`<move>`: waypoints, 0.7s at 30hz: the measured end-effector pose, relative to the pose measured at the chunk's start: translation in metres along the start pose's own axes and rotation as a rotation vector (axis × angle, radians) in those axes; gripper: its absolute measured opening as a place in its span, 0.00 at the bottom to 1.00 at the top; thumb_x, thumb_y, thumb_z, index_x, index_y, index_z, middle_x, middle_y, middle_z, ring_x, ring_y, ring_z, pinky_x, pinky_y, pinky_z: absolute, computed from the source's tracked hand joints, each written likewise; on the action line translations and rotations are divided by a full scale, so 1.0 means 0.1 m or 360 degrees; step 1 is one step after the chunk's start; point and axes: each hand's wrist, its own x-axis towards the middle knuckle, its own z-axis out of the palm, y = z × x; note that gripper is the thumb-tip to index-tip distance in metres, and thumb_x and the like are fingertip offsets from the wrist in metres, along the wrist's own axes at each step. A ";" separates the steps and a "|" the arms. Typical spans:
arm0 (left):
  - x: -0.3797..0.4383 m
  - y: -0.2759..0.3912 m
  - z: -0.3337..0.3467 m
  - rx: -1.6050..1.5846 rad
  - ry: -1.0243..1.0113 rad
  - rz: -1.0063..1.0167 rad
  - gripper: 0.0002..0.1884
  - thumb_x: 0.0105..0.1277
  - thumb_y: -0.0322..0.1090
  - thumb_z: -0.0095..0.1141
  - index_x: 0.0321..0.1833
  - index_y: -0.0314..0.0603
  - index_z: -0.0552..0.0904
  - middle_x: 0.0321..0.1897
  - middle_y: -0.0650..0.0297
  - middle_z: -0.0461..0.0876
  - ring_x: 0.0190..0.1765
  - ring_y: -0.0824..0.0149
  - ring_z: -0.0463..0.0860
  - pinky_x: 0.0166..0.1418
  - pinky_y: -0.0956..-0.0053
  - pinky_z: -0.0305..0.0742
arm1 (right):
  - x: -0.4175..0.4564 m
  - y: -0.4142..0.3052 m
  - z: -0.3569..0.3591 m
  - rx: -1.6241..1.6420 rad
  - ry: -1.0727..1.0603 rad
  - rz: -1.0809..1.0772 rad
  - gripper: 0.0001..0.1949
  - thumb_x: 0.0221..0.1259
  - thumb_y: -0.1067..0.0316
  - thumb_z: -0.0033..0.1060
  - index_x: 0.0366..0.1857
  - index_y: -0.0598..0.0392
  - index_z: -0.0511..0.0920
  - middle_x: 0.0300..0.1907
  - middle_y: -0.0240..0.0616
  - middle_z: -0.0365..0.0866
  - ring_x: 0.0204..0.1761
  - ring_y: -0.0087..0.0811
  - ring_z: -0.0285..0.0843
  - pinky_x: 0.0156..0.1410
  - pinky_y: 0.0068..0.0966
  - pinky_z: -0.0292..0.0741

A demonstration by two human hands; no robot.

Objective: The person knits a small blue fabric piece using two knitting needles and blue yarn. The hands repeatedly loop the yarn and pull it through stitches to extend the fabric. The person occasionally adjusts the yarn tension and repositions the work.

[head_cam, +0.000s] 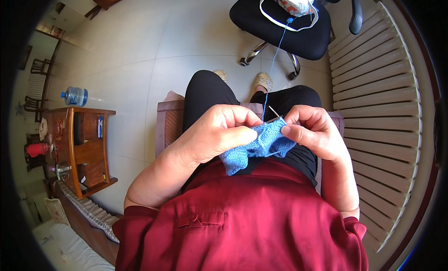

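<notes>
A piece of blue knitting hangs over my lap between both hands. My left hand pinches its left upper edge between thumb and fingers. On the other side, my right hand grips its upper right corner beside the needles. A thin metal knitting needle sticks up between the hands; part of another lies along the top edge of the fabric. Blue yarn runs from the knitting up to a small blue clump at a white-handled bag on a black office chair. My fingers hide parts of the needles.
The black office chair stands on wheels in front of my knees. A white radiator lines the right side. To the left are a wooden table and a large blue water bottle. My slippered feet rest on the tiled floor.
</notes>
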 end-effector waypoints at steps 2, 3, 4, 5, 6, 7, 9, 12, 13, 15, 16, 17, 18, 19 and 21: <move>0.00 0.01 0.01 -0.0023 -0.0015 -0.0012 0.09 0.64 0.27 0.52 0.43 0.30 0.80 0.34 0.63 0.83 0.36 0.78 0.80 0.41 0.84 0.74 | 0.00 0.01 0.00 0.0021 -0.0010 0.0000 0.04 0.61 0.71 0.59 0.32 0.60 0.77 0.27 0.26 0.77 0.29 0.13 0.71 0.36 0.13 0.70; 0.00 0.02 0.02 -0.0016 -0.0017 -0.0011 0.09 0.64 0.27 0.52 0.43 0.30 0.80 0.34 0.63 0.83 0.36 0.78 0.80 0.41 0.84 0.74 | 0.00 0.00 0.00 0.0033 -0.0019 -0.0001 0.04 0.61 0.71 0.59 0.32 0.60 0.77 0.27 0.26 0.77 0.29 0.13 0.71 0.36 0.13 0.70; 0.00 0.04 0.02 -0.0008 -0.0018 -0.0009 0.09 0.64 0.27 0.52 0.43 0.30 0.80 0.34 0.63 0.83 0.36 0.78 0.80 0.41 0.84 0.74 | 0.00 0.00 0.00 0.0044 -0.0028 -0.0001 0.03 0.61 0.72 0.59 0.32 0.60 0.77 0.27 0.26 0.77 0.30 0.13 0.71 0.36 0.13 0.70; 0.00 0.04 0.02 0.0000 -0.0020 -0.0008 0.09 0.64 0.27 0.52 0.43 0.30 0.80 0.34 0.63 0.83 0.36 0.78 0.80 0.41 0.84 0.74 | -0.01 0.01 0.00 0.0028 -0.0031 0.0000 0.03 0.60 0.72 0.58 0.32 0.60 0.77 0.27 0.26 0.77 0.30 0.13 0.71 0.36 0.13 0.70; 0.01 0.04 0.03 0.0026 -0.0011 -0.0011 0.09 0.64 0.28 0.52 0.43 0.30 0.80 0.34 0.63 0.83 0.36 0.78 0.80 0.41 0.84 0.74 | -0.01 0.02 0.00 0.0011 -0.0033 0.0002 0.03 0.60 0.73 0.58 0.32 0.60 0.77 0.27 0.26 0.77 0.30 0.13 0.71 0.36 0.13 0.70; 0.01 0.04 0.03 0.0052 -0.0003 -0.0013 0.09 0.64 0.28 0.52 0.42 0.30 0.80 0.34 0.63 0.83 0.36 0.78 0.80 0.41 0.84 0.74 | -0.01 0.03 -0.01 -0.0006 -0.0036 0.0003 0.03 0.60 0.73 0.57 0.32 0.60 0.77 0.28 0.26 0.77 0.30 0.13 0.72 0.36 0.13 0.70; 0.01 0.05 0.05 0.0091 0.0009 -0.0016 0.08 0.64 0.28 0.52 0.42 0.31 0.80 0.34 0.64 0.83 0.36 0.78 0.80 0.41 0.84 0.74 | 0.00 0.01 -0.02 -0.0046 -0.0113 -0.0006 0.03 0.58 0.74 0.57 0.33 0.60 0.76 0.29 0.26 0.77 0.31 0.13 0.72 0.38 0.13 0.70; 0.02 0.05 0.08 0.0157 0.0008 -0.0007 0.08 0.65 0.27 0.52 0.42 0.31 0.81 0.33 0.65 0.82 0.35 0.78 0.80 0.40 0.84 0.74 | 0.05 -0.01 0.02 -0.0179 -0.0108 -0.0172 0.07 0.53 0.75 0.57 0.36 0.60 0.75 0.32 0.27 0.77 0.33 0.15 0.71 0.41 0.14 0.70; 0.02 0.05 0.07 0.0198 0.0001 0.0002 0.08 0.65 0.27 0.52 0.42 0.31 0.81 0.32 0.65 0.82 0.35 0.79 0.79 0.39 0.84 0.74 | 0.07 -0.02 0.03 -0.0237 -0.0086 -0.0253 0.09 0.52 0.75 0.58 0.37 0.59 0.75 0.33 0.28 0.76 0.33 0.15 0.70 0.42 0.15 0.70; 0.03 0.03 0.06 0.0264 -0.0009 0.0049 0.08 0.64 0.27 0.52 0.41 0.31 0.81 0.31 0.66 0.81 0.34 0.79 0.79 0.38 0.84 0.73 | 0.16 0.09 -0.03 -0.0216 -0.0137 -0.0455 0.13 0.48 0.73 0.61 0.40 0.59 0.74 0.35 0.29 0.76 0.37 0.17 0.71 0.45 0.17 0.70; 0.04 0.02 0.05 0.0289 -0.0012 0.0087 0.07 0.64 0.26 0.52 0.41 0.31 0.81 0.30 0.66 0.81 0.34 0.79 0.79 0.37 0.84 0.73 | 0.19 0.11 -0.04 -0.0189 -0.0126 -0.0527 0.14 0.47 0.73 0.62 0.40 0.59 0.74 0.36 0.29 0.76 0.37 0.17 0.71 0.45 0.17 0.70; 0.04 0.02 0.04 0.0315 -0.0015 0.0125 0.07 0.64 0.26 0.52 0.41 0.31 0.80 0.30 0.67 0.80 0.33 0.79 0.78 0.36 0.83 0.73 | 0.18 0.09 -0.01 -0.0132 -0.0144 -0.0474 0.14 0.49 0.73 0.63 0.41 0.58 0.75 0.36 0.29 0.77 0.38 0.17 0.72 0.45 0.17 0.71; 0.05 0.01 0.05 0.0356 -0.0005 0.0161 0.06 0.63 0.26 0.52 0.40 0.32 0.80 0.29 0.67 0.80 0.33 0.79 0.78 0.36 0.83 0.73 | 0.16 0.08 0.01 -0.0075 -0.0158 -0.0420 0.13 0.50 0.74 0.64 0.41 0.58 0.75 0.36 0.29 0.77 0.39 0.17 0.73 0.45 0.17 0.71; 0.06 0.00 0.05 0.0397 0.0005 0.0197 0.06 0.63 0.25 0.53 0.40 0.32 0.79 0.29 0.67 0.80 0.33 0.79 0.78 0.35 0.83 0.73 | 0.16 0.07 0.03 -0.0018 -0.0172 -0.0365 0.13 0.52 0.74 0.65 0.42 0.58 0.76 0.37 0.30 0.78 0.39 0.16 0.73 0.45 0.16 0.71; 0.06 0.03 0.05 0.0568 0.0043 0.0221 0.05 0.62 0.24 0.54 0.40 0.33 0.78 0.31 0.68 0.79 0.35 0.79 0.78 0.39 0.82 0.73 | 0.16 0.11 0.08 -0.0093 -0.0125 -0.0218 0.07 0.58 0.76 0.61 0.40 0.59 0.77 0.36 0.30 0.79 0.39 0.16 0.74 0.44 0.16 0.72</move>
